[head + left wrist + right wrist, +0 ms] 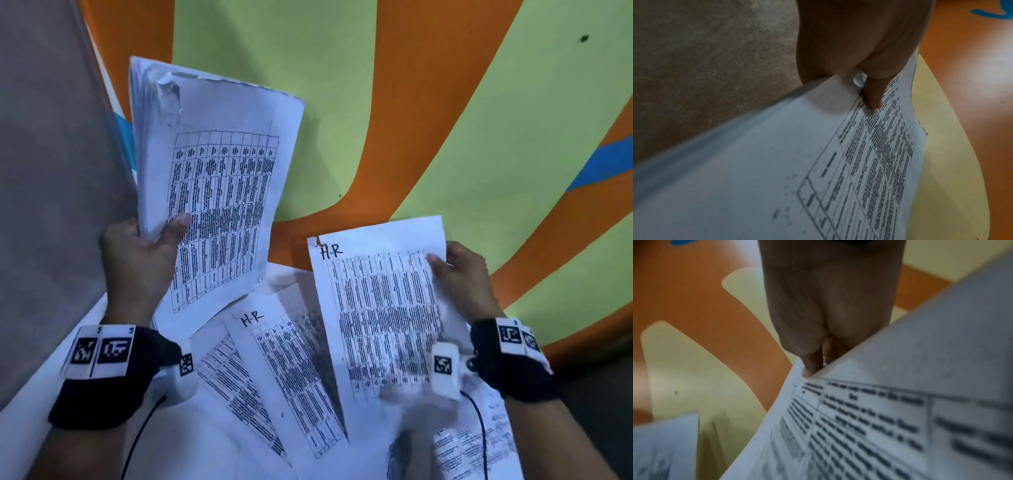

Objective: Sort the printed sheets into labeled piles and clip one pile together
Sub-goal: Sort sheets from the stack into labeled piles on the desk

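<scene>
My left hand [147, 253] grips a thick stack of printed sheets [219, 192] by its lower left edge, thumb [872, 94] pressed on the top page's table, and holds it up at the left. My right hand [459, 274] pinches the right edge of a single sheet marked "H-R" [380, 308] and holds it above the pile. In the right wrist view the thumb [812, 363] lies on that sheet [859, 426]. Below lies another sheet marked "H-R" [287, 370] with more printed sheets [233, 383] fanned out around it.
The surface underneath is patterned in orange and pale green [428, 102] with a blue patch [603, 164] at the right. A grey surface [51, 188] runs along the left side. More printed sheets [479, 445] lie at the lower right. Black cables hang from both wrist bands.
</scene>
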`<state>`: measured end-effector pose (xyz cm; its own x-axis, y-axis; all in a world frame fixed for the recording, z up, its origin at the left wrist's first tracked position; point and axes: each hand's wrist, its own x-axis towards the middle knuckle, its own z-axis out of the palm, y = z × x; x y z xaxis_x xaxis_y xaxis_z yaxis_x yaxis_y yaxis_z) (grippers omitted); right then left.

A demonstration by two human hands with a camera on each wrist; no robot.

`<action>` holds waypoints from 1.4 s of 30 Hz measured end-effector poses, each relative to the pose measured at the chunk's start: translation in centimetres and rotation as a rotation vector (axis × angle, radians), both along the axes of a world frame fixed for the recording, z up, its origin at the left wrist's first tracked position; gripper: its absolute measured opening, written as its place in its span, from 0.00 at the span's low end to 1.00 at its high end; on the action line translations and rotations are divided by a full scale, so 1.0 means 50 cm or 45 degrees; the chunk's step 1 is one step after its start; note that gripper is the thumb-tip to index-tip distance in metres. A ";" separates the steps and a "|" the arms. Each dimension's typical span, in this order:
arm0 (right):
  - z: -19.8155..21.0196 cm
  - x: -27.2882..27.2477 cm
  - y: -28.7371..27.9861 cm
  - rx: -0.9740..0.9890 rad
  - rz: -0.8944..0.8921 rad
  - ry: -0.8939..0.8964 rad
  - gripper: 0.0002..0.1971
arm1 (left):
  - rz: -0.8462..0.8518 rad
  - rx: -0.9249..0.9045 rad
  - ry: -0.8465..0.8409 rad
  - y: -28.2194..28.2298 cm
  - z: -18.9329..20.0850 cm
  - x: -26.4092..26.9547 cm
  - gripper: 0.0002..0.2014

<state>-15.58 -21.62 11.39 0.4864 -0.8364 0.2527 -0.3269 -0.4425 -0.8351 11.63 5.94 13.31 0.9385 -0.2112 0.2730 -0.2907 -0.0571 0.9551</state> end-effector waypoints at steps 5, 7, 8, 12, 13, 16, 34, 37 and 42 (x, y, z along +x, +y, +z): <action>-0.054 0.109 0.032 0.201 0.252 0.485 0.15 | 0.082 0.051 0.009 0.050 0.009 0.016 0.13; -0.150 0.151 0.045 0.123 0.264 0.887 0.14 | 0.107 0.068 -0.011 0.070 0.012 0.023 0.12; -0.190 0.168 0.064 0.110 0.224 1.020 0.09 | 0.121 0.070 -0.016 0.079 0.011 0.030 0.12; -0.265 0.188 0.135 0.152 -0.006 1.137 0.33 | 0.169 0.044 0.033 0.106 0.001 0.053 0.13; -0.270 0.186 0.150 0.123 0.007 1.175 0.40 | 0.170 0.030 0.050 0.111 -0.001 0.054 0.14; -0.278 0.175 0.166 0.105 0.081 1.264 0.47 | 0.168 0.022 0.087 0.110 -0.005 0.045 0.14; -0.069 -0.034 0.215 0.039 0.557 0.620 0.12 | 0.019 -0.038 -0.007 0.059 -0.020 0.036 0.13; -0.023 -0.018 0.127 -0.018 0.459 0.697 0.19 | 0.037 -0.042 -0.021 0.058 -0.025 0.039 0.11; -0.135 0.134 0.118 -0.087 0.693 0.927 0.23 | 0.082 -0.108 -0.026 0.064 -0.020 0.035 0.13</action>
<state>-8.89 -15.71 4.62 0.8683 -0.4390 -0.2309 -0.4945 -0.7309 -0.4704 13.40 9.12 12.29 0.9434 -0.1260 0.3069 -0.3088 0.0047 0.9511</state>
